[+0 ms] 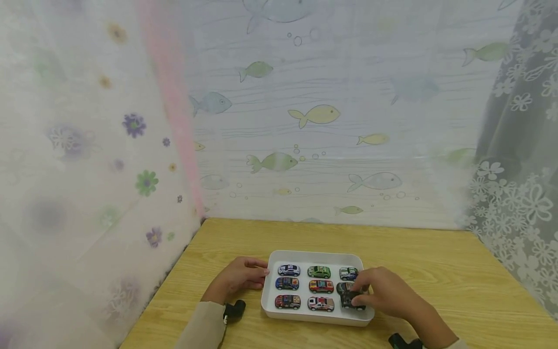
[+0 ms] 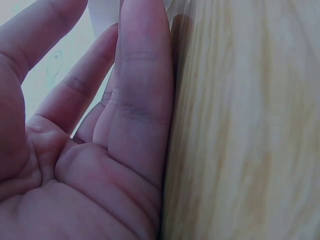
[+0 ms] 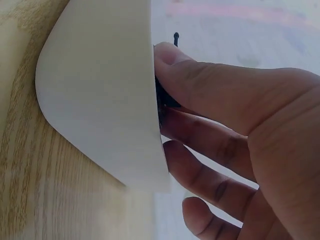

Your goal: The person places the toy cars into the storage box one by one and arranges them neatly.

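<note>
A white tray (image 1: pixel 318 317) on the table holds several small toy cars in three columns, among them a green car (image 1: pixel 319 272), a red and yellow car (image 1: pixel 321 286) and a white and red car (image 1: pixel 320 304). At its left wall rests my left hand (image 1: pixel 240 278), fingers fairly straight, the hand's edge along the tabletop (image 2: pixel 240 125). Over the right column my right hand (image 1: pixel 383 291) pinches a black toy car (image 1: pixel 352 299) between thumb and fingers. In the right wrist view the tray's wall hides most of that car; a thin black stalk (image 3: pixel 176 39) shows above the thumb.
Black wrist devices (image 1: pixel 234 310) sit on both wrists. Behind the table hangs a curtain with printed fish (image 1: pixel 322 114); a flowered curtain (image 1: pixel 87 169) stands left and a grey one with white flowers (image 1: pixel 519 194) right. Wood tabletop (image 1: pixel 414 242) surrounds the tray.
</note>
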